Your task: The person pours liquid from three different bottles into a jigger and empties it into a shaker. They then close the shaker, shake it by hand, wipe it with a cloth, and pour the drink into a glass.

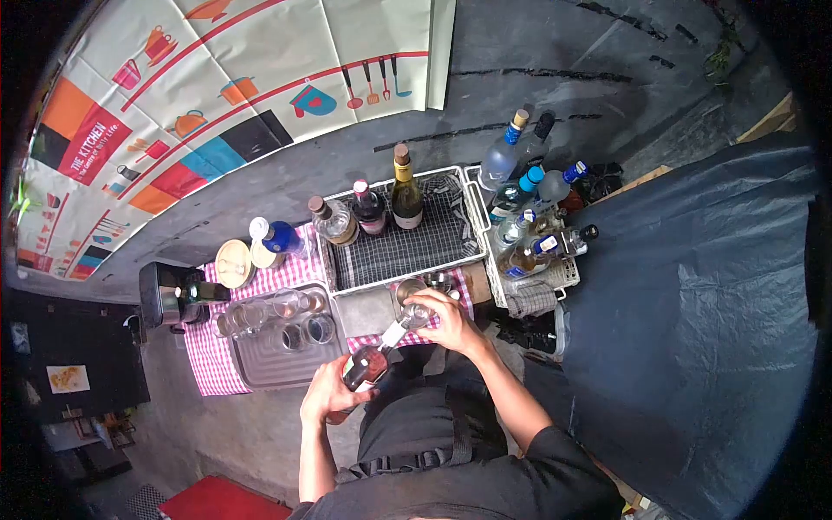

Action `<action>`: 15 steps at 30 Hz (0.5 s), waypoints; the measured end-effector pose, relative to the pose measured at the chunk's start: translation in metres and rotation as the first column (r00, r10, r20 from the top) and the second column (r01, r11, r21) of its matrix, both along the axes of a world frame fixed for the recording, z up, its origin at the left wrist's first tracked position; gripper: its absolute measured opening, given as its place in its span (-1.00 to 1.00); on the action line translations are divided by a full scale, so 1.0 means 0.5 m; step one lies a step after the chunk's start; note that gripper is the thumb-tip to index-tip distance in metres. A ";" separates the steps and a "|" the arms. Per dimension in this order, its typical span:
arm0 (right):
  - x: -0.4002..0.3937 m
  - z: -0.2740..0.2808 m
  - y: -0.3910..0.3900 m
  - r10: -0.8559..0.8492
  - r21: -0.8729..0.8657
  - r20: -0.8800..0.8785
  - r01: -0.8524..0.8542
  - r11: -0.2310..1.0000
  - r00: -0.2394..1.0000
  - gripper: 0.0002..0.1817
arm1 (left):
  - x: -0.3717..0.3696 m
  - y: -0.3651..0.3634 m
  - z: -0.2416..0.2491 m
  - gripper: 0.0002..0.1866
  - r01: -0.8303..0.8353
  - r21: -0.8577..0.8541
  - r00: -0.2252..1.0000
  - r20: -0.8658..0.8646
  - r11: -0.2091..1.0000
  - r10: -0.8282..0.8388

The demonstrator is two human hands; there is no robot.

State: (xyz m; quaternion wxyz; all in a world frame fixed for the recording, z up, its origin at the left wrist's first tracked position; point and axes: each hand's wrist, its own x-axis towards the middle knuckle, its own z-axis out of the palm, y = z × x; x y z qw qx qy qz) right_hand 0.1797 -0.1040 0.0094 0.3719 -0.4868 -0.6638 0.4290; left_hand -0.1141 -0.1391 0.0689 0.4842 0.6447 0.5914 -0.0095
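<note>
My left hand (326, 393) is wrapped round the dark body of a bottle (367, 367) with a pale neck, held tilted in front of my body. In my right hand (449, 322) is a small clear glass (415, 316), gripped between thumb and fingers. The bottle's neck slants up to the right, its mouth right at the glass. Just beyond the right hand, a metal cup (407, 289) stands at the table's front side. To the left of the hands lies a grey tray (260, 374) bearing several upturned-looking clear glasses (247, 317).
A white wire rack (364, 276) with a dark checked cloth holds several bottles (406, 195) along its back. More bottles (526, 256) crowd a white basket (563, 270) at right. Wooden bowls (234, 263) and a blue bottle (279, 237) stand at left on a checked cloth (208, 364).
</note>
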 end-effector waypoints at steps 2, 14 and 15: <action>-0.003 0.000 0.000 -0.001 0.003 0.002 0.001 1.000 1.000 -0.39 | -0.006 -0.001 -0.002 -0.17 0.027 0.018 1.000 -0.013 0.999 -0.026; -0.011 -0.007 0.002 0.041 -0.027 0.021 -0.040 0.999 0.999 -0.41 | -0.014 0.000 0.020 -0.16 0.048 0.015 0.997 -0.069 0.999 -0.047; -0.012 -0.009 0.002 0.038 -0.025 0.020 -0.038 0.999 0.999 -0.42 | -0.014 0.002 0.023 -0.16 0.046 0.016 0.997 -0.070 0.999 -0.045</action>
